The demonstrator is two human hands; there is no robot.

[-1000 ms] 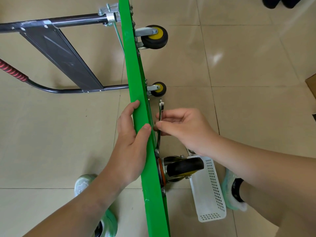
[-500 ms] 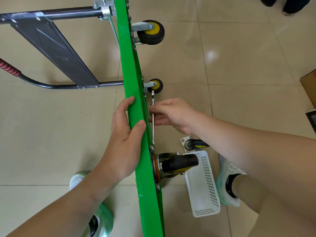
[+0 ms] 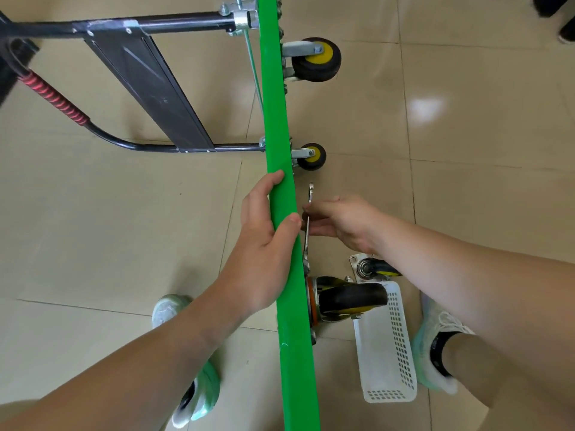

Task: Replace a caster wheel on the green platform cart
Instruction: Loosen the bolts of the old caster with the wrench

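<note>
Little changed: left hand [image 3: 264, 244] still grips the edge of the cart [image 3: 273, 88] tipped on its side, right hand [image 3: 345, 222] still pinches the wrench [image 3: 310, 194] by the mounted caster [image 3: 351, 298], so bolt-turning looks unfinished; spare caster [image 3: 370, 269] lies beside the basket [image 3: 385, 353].

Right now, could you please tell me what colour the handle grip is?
Handle grip: red with dark spiral ridges; head view.

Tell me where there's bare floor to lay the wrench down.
Bare tiles lie right of the green platform, beyond the right hand. More floor sits left of it, between the handle frame and the left hand. Crowded: around the mounted caster, where loose caster, white basket and shoe cluster.
</note>
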